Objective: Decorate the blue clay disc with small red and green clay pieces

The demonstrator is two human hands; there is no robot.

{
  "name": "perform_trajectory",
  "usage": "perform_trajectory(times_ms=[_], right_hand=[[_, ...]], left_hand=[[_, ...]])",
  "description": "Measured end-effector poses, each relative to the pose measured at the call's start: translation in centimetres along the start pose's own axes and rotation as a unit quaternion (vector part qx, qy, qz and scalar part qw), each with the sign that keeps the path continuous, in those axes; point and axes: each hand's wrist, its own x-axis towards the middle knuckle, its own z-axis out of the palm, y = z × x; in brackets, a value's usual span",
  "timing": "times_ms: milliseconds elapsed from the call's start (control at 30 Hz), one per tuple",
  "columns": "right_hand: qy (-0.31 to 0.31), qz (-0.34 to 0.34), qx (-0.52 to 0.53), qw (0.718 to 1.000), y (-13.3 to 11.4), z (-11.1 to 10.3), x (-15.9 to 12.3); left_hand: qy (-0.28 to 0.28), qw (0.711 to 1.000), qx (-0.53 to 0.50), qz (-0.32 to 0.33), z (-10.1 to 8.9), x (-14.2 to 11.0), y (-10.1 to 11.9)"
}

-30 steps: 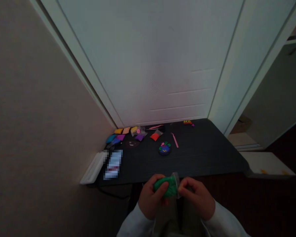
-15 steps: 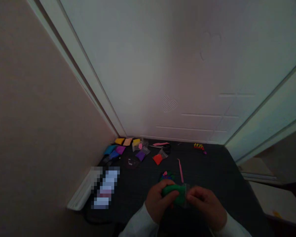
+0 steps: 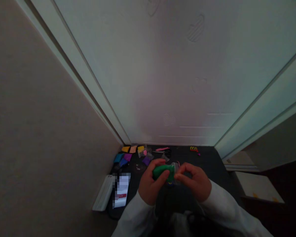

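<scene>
A small clear bag of green modelling clay (image 3: 172,171) is held between my two hands above the dark table. My left hand (image 3: 149,186) wraps round the clay end, thumb lying across it. At the clear plastic edge of the bag, my right hand (image 3: 196,184) has thumb and fingers pinched together. Just below the bag a multicoloured piece (image 3: 170,184) shows in part. The pink tweezers-like tool behind the hands is mostly hidden. A purple packet (image 3: 146,160) lies beyond my left hand.
Coloured packets (image 3: 123,161) cluster at the table's back left. Scissors (image 3: 164,152) and a pink tool (image 3: 162,149) lie at the back, with a red piece bearing yellow dots (image 3: 193,149) farther right. A lit phone (image 3: 123,189) stands beside a long white object (image 3: 102,197).
The view has shifted, and both hands with the bag sit higher in it. My hands now cover the red packet and most of the pink tool. The grip looks the same.
</scene>
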Motion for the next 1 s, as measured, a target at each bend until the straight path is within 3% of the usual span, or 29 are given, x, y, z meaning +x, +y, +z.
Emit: perform_trajectory(times_ms=[200,367,567,1000], right_hand=[[-0.031,0.009,0.097,0.995,0.2,1.4,0.2],[-0.033,0.032,0.147,0.988,-0.1,2.3,-0.3],[-0.012,0.022,0.142,0.99,-0.8,3.1,-1.0],[0.024,0.054,0.186,0.981,-1.1,6.2,-2.5]], left_hand=[[-0.074,0.985,-0.126,-0.094,-1.6,-0.1,-0.7],[-0.074,0.982,-0.146,-0.097,-2.5,-0.3,-1.5],[-0.112,0.982,-0.118,-0.097,-3.4,-0.5,-0.8],[-0.055,0.997,-0.039,-0.048,-5.3,-2.2,-0.8]])
